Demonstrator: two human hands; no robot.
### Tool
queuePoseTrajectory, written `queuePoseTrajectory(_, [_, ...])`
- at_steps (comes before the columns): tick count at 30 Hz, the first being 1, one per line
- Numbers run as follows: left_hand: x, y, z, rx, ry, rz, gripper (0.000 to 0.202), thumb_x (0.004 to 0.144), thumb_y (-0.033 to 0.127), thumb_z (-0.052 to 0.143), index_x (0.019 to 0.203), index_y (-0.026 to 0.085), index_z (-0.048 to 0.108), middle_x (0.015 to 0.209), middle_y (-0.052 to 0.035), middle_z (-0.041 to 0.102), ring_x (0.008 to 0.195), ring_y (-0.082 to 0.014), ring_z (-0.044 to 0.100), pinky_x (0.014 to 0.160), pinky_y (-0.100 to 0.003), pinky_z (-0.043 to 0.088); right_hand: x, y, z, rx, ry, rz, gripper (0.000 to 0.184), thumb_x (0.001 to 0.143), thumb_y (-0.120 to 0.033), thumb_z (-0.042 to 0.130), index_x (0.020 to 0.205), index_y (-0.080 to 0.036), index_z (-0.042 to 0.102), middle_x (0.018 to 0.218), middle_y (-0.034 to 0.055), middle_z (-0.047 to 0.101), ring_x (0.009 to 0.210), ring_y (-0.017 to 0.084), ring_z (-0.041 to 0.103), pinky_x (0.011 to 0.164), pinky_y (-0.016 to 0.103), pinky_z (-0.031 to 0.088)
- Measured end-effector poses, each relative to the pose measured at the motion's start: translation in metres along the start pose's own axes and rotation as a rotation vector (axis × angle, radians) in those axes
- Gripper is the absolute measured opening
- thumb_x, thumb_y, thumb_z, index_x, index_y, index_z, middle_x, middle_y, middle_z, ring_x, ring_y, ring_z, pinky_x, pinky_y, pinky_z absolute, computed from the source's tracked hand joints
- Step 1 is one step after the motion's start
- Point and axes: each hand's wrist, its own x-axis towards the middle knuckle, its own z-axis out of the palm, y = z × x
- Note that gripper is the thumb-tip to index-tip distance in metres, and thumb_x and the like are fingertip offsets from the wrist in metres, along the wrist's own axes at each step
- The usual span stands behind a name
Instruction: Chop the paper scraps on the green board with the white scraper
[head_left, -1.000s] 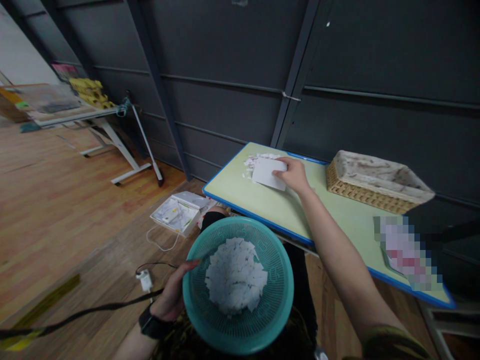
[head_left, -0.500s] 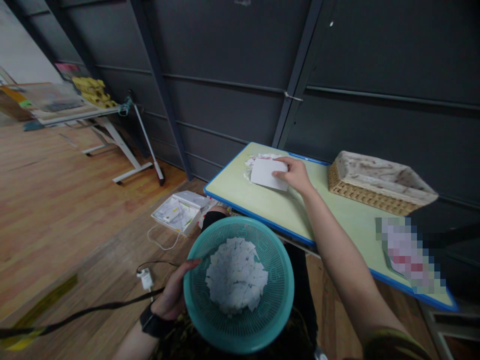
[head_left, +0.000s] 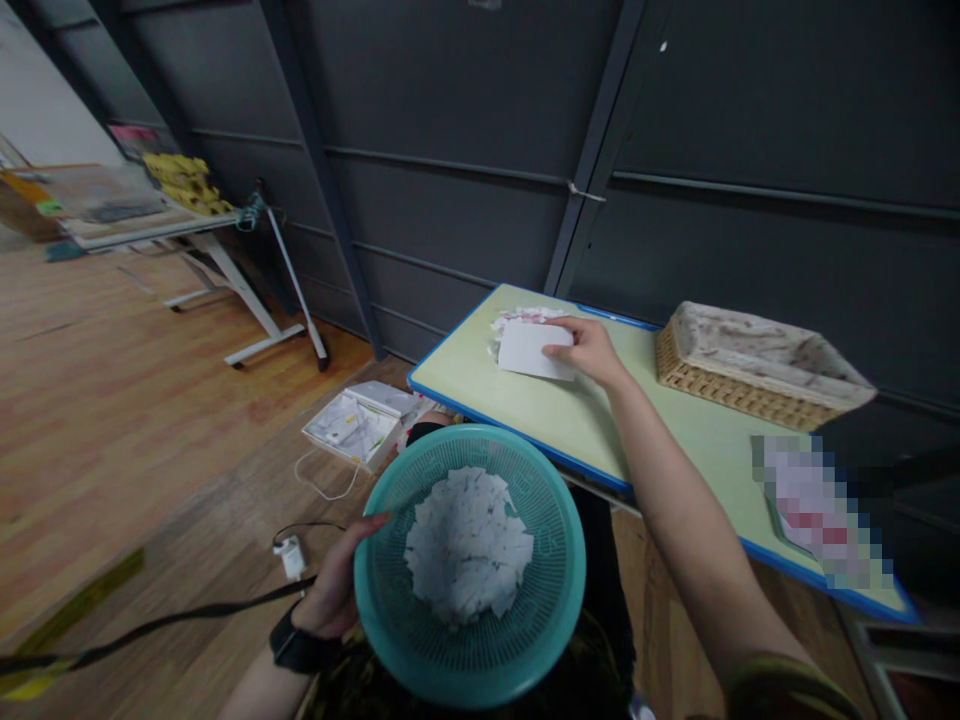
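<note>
My left hand [head_left: 339,585] grips the rim of a teal plastic basket [head_left: 390,620] held below the table's near edge; a heap of torn white paper scraps [head_left: 466,545] lies inside it. My right hand [head_left: 590,350] reaches across the pale green table [head_left: 555,415] and pinches a white card [head_left: 529,350] by its right edge. The card lies over a small pile of paper scraps [head_left: 517,318] near the table's far left corner.
A wicker basket [head_left: 757,365] with a cloth lining stands at the table's back right. A blurred-out item [head_left: 817,505] lies near the right front edge. On the wooden floor are an open white box [head_left: 360,420], a plug and black cable [head_left: 292,560]. Another table [head_left: 157,225] stands far left.
The teal basket has shifted slightly left and up in my left hand. My right hand and the card have barely moved.
</note>
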Motion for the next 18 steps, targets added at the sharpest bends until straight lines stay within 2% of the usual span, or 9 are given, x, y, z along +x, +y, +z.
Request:
queuePoseTrajectory(5, [-0.002,0.003,-0.001,0.042,0.02,0.043,0.014,0.079,0.02,0.068,0.069,0.015,0.075,0.061,-0.0015,0.076,0.061,-0.0201,0.072,0.066,-0.029,0.057,-0.003,-0.005,-0.01,0.037,-0.081,0.049,0.046,0.055,-0.03,0.074,0.098,-0.015,0.077,0.097,0.0076,0.073,0.082,0.024,0.063,0.075,0.039,0.05])
queuePoseTrajectory(11, [0.001,0.001,-0.004,0.02,-0.007,0.016,0.011,0.072,0.025,0.076,0.067,0.015,0.075,0.064,-0.007,0.077,0.061,-0.0232,0.072,0.067,-0.032,0.057,-0.005,-0.01,-0.024,0.018,-0.119,0.087,0.045,0.054,-0.031,0.076,0.095,-0.014,0.077,0.094,0.0078,0.072,0.081,0.023,0.062,0.073,0.037,0.05])
queuePoseTrajectory(18, [-0.004,0.007,0.003,0.015,0.016,0.051,0.01,0.074,0.02,0.072,0.067,0.014,0.076,0.06,-0.0051,0.075,0.056,-0.0202,0.071,0.059,-0.027,0.057,-0.002,-0.004,-0.028,-0.027,-0.092,0.036,0.042,0.056,-0.028,0.074,0.096,-0.015,0.077,0.1,0.0088,0.074,0.09,0.026,0.066,0.084,0.041,0.05])
